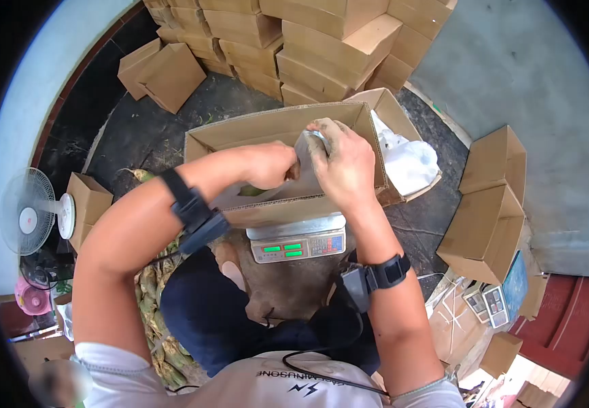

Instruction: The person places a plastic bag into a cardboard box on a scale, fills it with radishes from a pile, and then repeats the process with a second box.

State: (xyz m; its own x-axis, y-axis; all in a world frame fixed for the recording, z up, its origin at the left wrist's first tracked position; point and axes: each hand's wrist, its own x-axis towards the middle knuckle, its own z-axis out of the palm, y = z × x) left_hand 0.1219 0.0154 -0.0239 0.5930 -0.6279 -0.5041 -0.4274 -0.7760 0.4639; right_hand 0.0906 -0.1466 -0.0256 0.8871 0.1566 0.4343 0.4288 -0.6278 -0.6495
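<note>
An open cardboard box [274,209] sits on a digital scale [298,246] with green lit displays. Inside the box is a pale, translucent plastic bag [308,160], and something green [250,191] shows near its front wall. My left hand [272,165] is closed over the box, its fingers curled on the bag's edge. To its right, my right hand [345,160] pinches the upper part of the bag between thumb and fingers. The rest of the bag is partly hidden by my hands and the box walls.
Stacked cartons [321,54] fill the back. A box with white plastic [406,163] adjoins the working box. Long greenish produce [162,326] lies piled by my left leg. Open cartons [484,224] stand at right, a fan [29,217] at left.
</note>
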